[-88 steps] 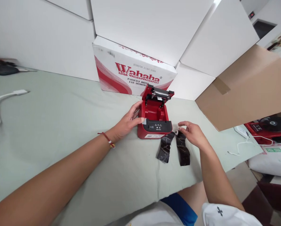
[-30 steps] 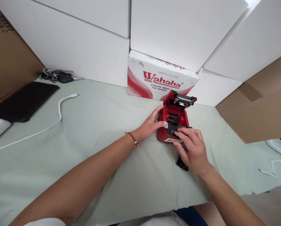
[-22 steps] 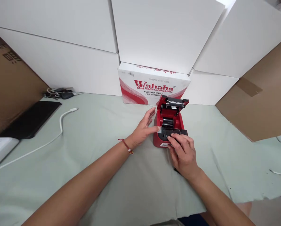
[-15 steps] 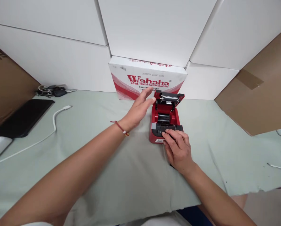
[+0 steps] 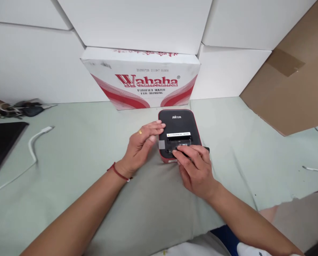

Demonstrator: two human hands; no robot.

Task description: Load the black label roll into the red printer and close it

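Observation:
A small red-and-black printer [image 5: 176, 125] stands on the cloth-covered table with its black lid down. A white label with small print crosses the lid just behind the slot. From the slot a shiny black strip [image 5: 184, 142] comes out over the front panel. My right hand [image 5: 197, 170] pins this strip against the front panel, fingers on top and thumb at the front edge; the rest of the strip is hidden beneath the hand. My left hand [image 5: 141, 144] is open, its fingertips resting on the lid's left edge. The roll inside is out of sight.
Behind the printer stands a white-and-red Wahaha water box [image 5: 145, 80] against white panels. Brown cardboard [image 5: 289, 81] leans at the right. At the left lie keys [image 5: 28, 107], a black flat device [image 5: 5, 144] and a white cable [image 5: 32, 147]. Another cable [image 5: 314, 169] lies far right.
The printer's lid has swung down from upright to shut, covering the roll. My left hand went from the printer's side up to the lid. My right hand came from the table to the front panel.

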